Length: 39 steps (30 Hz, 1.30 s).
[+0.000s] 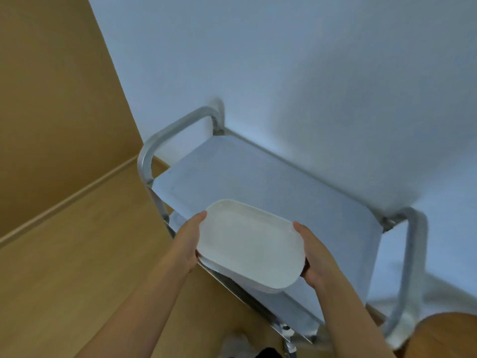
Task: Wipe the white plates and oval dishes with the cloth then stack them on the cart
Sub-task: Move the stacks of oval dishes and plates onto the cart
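Nearest are two bare forearms reaching forward over a wooden floor (77, 254). The left hand (187, 244) and the right hand (313, 257) hold one stack of white oval dishes (249, 244) between them, one hand at each long side. On each hand the thumb lies up along the rim of the top dish, and the fingers go out of sight beneath the stack, so how tightly they curl cannot be told. Layered edges show at the near end of the stack, several dishes deep; an exact count cannot be made out, as the frame is blurred.

The stack sits over the near left part of the top shelf of one metal cart (296, 192); whether it rests on the shelf or is held just above it cannot be told. Nothing but the stack shows on that shelf. The cart has two tubular handles, one at its left end (165, 135) and one at its right end (415, 254).

Beyond the cart stands a pale wall (284, 60), the far edge of the cart close against it.
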Each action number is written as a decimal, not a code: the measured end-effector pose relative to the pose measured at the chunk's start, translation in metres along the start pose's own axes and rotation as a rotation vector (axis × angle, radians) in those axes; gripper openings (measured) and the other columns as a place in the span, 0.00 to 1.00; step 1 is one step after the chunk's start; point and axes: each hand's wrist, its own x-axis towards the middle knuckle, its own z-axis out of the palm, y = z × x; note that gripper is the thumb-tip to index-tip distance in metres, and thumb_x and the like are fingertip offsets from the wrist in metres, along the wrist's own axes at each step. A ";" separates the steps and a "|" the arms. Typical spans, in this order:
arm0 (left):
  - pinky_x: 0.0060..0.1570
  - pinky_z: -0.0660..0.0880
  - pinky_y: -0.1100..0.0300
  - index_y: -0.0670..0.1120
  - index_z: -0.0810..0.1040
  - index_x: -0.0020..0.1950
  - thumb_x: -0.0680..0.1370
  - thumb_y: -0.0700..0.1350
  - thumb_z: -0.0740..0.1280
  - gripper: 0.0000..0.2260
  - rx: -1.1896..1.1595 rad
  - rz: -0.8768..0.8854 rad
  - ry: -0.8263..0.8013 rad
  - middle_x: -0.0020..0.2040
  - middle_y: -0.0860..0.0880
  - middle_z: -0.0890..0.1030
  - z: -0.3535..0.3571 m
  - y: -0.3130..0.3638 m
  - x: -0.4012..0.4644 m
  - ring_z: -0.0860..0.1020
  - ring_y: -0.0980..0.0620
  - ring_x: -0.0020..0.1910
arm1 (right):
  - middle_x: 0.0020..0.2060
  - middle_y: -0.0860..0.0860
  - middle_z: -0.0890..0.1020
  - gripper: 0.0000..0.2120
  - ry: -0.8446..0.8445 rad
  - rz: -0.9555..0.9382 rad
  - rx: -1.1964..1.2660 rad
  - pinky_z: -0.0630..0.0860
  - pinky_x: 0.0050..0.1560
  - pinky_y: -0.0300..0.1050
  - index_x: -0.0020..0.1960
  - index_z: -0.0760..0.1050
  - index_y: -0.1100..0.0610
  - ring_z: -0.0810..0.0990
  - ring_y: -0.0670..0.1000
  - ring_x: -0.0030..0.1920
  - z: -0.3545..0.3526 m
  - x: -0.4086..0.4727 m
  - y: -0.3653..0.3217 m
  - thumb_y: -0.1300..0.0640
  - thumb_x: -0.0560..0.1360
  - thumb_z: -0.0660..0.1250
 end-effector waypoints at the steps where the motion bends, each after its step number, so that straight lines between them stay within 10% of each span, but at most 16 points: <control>1: 0.46 0.75 0.52 0.49 0.74 0.58 0.77 0.52 0.65 0.12 -0.001 -0.006 0.018 0.52 0.49 0.80 0.003 0.010 0.014 0.77 0.47 0.52 | 0.52 0.55 0.82 0.14 0.000 0.001 0.009 0.76 0.56 0.55 0.52 0.78 0.53 0.79 0.58 0.54 0.009 0.011 -0.008 0.44 0.74 0.66; 13: 0.65 0.68 0.44 0.49 0.70 0.66 0.78 0.55 0.64 0.19 0.136 -0.086 0.015 0.60 0.47 0.74 0.032 0.088 0.172 0.71 0.44 0.61 | 0.40 0.55 0.83 0.09 0.152 0.057 0.171 0.77 0.42 0.49 0.45 0.78 0.56 0.81 0.56 0.41 0.103 0.122 -0.065 0.50 0.76 0.66; 34: 0.51 0.68 0.53 0.42 0.73 0.65 0.80 0.51 0.62 0.18 0.491 -0.112 -0.106 0.56 0.45 0.75 0.045 0.095 0.276 0.72 0.46 0.51 | 0.38 0.56 0.80 0.09 0.358 0.194 0.261 0.74 0.38 0.45 0.42 0.78 0.60 0.78 0.55 0.38 0.149 0.207 -0.059 0.54 0.75 0.67; 39: 0.66 0.62 0.46 0.38 0.66 0.71 0.77 0.51 0.66 0.27 1.209 0.459 -0.106 0.69 0.38 0.67 0.040 0.100 0.262 0.63 0.39 0.68 | 0.32 0.53 0.77 0.14 0.459 0.058 0.136 0.72 0.39 0.46 0.36 0.75 0.61 0.75 0.52 0.36 0.139 0.196 -0.053 0.52 0.76 0.67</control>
